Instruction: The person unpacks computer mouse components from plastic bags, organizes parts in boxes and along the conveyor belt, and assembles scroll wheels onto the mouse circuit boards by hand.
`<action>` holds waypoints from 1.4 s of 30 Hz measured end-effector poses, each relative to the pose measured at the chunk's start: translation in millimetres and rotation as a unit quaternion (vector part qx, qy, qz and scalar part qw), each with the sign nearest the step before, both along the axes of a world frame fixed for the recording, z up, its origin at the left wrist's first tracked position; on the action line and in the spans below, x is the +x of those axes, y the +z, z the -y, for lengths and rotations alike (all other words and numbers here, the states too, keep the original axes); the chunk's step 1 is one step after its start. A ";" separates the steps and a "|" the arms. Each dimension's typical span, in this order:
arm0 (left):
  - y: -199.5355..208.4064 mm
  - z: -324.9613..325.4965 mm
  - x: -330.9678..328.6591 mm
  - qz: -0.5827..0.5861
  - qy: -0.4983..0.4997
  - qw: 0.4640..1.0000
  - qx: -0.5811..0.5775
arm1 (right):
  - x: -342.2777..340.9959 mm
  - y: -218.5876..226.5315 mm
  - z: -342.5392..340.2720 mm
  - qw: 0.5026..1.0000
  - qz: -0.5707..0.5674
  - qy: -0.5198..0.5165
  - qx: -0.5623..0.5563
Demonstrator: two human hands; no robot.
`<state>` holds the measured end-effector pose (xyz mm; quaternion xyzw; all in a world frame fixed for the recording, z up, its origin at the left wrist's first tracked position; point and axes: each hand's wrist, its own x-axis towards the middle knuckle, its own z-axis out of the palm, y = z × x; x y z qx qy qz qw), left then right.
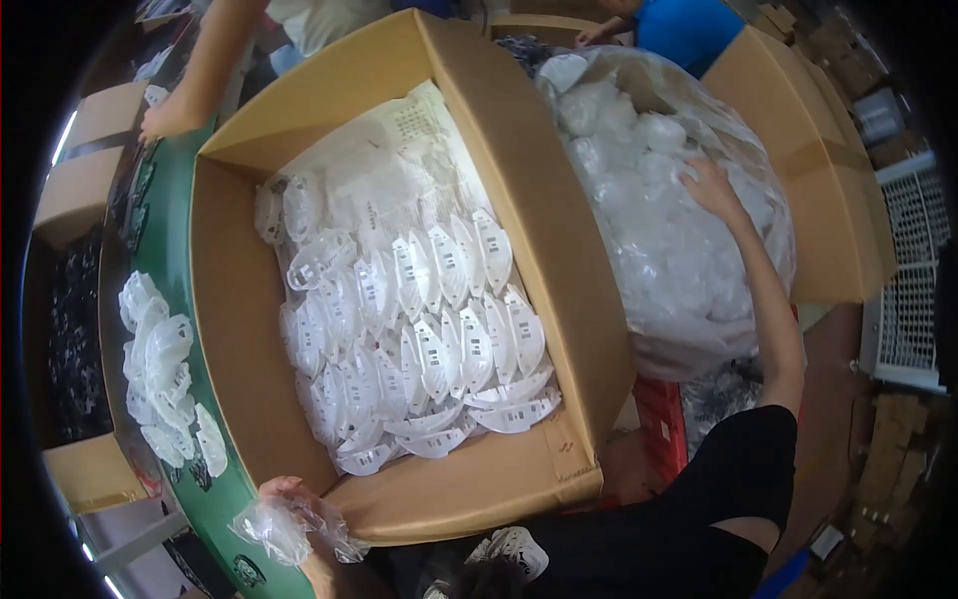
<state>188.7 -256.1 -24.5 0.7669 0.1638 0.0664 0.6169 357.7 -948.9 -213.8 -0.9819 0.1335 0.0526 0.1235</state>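
Note:
My left hand [284, 487] is at the near left corner of a large cardboard box [469, 499], closed on a crumpled clear plastic bag [284, 527]. My right arm stretches out to the right. Its hand [711, 187] is over a heap of whitish plastic bags [639, 230] in a clear liner, fingers slightly apart and resting on or just above them; nothing shows in its grasp. Inside the cardboard box, white curved plastic parts with slots [474, 344] stand in close rows. Behind them a pale sheet [369, 180] covers the box's far part.
Loose white parts [160, 369] are piled on the green table [215, 439] at left. Beyond it stands a carton of dark parts [75, 329]. A red crate [659, 424] is at the right, near a white grille [908, 270]. Another person's arm [205, 85] reaches in at the upper left; a blue-clothed person [684, 30] is at the back.

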 end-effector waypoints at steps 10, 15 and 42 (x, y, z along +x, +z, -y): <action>-28.4 -34.6 2.2 0.046 -0.076 0.996 -0.032 | -119.8 -107.9 -128.5 0.982 -0.040 0.178 -0.039; -14.8 -20.8 -4.0 0.042 -0.047 0.998 -0.026 | -86.5 -112.2 -159.0 0.942 -0.213 0.235 -0.109; -13.8 -20.8 0.1 0.097 -0.100 0.990 -0.035 | -191.2 42.1 2.2 0.832 0.442 -0.308 0.134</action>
